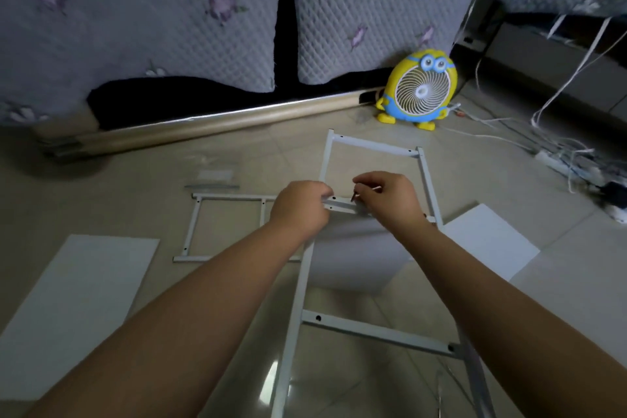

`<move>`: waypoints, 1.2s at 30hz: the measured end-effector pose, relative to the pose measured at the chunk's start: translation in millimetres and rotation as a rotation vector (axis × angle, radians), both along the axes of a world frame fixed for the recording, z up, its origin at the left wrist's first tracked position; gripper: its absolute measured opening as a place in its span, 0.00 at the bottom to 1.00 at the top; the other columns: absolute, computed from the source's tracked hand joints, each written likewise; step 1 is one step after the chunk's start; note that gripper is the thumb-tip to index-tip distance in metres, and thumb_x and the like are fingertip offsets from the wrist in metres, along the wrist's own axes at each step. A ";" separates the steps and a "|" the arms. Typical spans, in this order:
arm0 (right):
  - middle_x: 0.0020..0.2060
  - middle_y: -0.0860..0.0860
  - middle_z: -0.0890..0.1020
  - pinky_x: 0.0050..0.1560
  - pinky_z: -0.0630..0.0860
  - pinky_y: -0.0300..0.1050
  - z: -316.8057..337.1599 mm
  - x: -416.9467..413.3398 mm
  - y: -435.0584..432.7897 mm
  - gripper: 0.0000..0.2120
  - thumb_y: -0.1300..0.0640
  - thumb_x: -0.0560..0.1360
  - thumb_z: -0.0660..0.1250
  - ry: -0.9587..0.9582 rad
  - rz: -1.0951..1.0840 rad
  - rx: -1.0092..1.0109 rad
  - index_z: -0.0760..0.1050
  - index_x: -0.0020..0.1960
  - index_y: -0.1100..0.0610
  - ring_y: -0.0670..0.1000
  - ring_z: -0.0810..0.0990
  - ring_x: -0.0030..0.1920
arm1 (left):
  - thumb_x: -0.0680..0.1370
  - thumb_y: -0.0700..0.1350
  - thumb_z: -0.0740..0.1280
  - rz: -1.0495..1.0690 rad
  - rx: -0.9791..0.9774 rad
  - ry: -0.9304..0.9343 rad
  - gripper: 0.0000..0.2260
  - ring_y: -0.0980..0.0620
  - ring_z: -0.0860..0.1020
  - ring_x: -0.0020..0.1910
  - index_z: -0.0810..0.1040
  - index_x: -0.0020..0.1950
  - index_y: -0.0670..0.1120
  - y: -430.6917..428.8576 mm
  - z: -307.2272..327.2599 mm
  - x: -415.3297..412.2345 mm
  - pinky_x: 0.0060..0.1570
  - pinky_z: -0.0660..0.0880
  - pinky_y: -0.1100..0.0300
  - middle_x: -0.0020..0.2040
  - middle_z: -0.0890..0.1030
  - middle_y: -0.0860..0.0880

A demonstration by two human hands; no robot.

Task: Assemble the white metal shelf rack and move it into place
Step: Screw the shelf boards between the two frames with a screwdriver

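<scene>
Left grip [302,205]: closed round the left end of the middle crossbar [342,206] of my white side frame [373,332]. Right grip [383,200]: fingertips pinch a small fastener [354,196], too small to identify, its tip at that crossbar. Side frame: ladder-shaped, directly before me over the floor [237,153]; its long axis runs away from me, far end pointing toward the yellow fan [419,92]. Second frame [230,197]: flat on the floor to the left, long axis crosswise. White panels [78,299] lie on either side.
</scene>
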State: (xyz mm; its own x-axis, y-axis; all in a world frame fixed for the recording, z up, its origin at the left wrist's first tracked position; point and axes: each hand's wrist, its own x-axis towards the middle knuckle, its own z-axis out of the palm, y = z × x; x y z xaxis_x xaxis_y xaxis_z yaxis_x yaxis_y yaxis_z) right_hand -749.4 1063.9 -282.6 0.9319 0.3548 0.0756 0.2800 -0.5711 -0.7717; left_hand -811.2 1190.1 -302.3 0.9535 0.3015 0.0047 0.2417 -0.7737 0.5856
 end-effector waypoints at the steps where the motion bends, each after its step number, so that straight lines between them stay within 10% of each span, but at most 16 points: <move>1: 0.49 0.59 0.83 0.58 0.74 0.46 -0.7 -0.8 2.9 0.10 0.65 0.74 0.64 -0.006 -0.002 0.003 0.80 0.53 0.64 0.56 0.81 0.50 | 0.72 0.37 0.65 0.016 0.024 0.007 0.15 0.44 0.76 0.56 0.80 0.57 0.46 0.3 1.0 1.8 0.51 0.72 0.59 0.55 0.80 0.45; 21: 0.38 0.61 0.84 0.42 0.77 0.49 -10.5 -11.1 13.7 0.09 0.66 0.69 0.64 -0.491 0.293 -0.188 0.82 0.45 0.66 0.61 0.82 0.39 | 0.72 0.36 0.67 0.135 -0.142 -0.078 0.12 0.46 0.77 0.54 0.79 0.55 0.46 -0.8 0.3 -4.5 0.45 0.69 0.64 0.54 0.80 0.46; 26: 0.46 0.62 0.82 0.50 0.73 0.51 1.0 -10.2 17.4 0.10 0.65 0.74 0.64 -0.467 0.399 -0.404 0.81 0.52 0.64 0.62 0.79 0.49 | 0.71 0.41 0.71 0.182 -0.185 -0.117 0.12 0.48 0.72 0.38 0.68 0.33 0.47 -1.3 -3.1 -7.6 0.32 0.63 0.61 0.32 0.70 0.53; 36: 0.58 0.55 0.80 0.56 0.66 0.36 23.7 -9.3 19.0 0.13 0.62 0.76 0.62 -0.378 0.506 -0.609 0.77 0.60 0.60 0.53 0.76 0.59 | 0.70 0.36 0.67 0.178 -0.142 -0.128 0.17 0.50 0.69 0.37 0.63 0.28 0.49 -1.7 -1.8 -11.5 0.27 0.59 0.65 0.30 0.66 0.53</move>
State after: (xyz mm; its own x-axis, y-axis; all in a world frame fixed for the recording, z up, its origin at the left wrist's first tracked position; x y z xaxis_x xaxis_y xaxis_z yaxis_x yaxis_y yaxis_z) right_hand -758.7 1082.9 -258.9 0.6025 0.7981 0.0102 0.7866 -0.5915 -0.1771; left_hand -822.7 1188.4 -304.1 0.8799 0.4704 0.0673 0.2838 -0.6337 0.7197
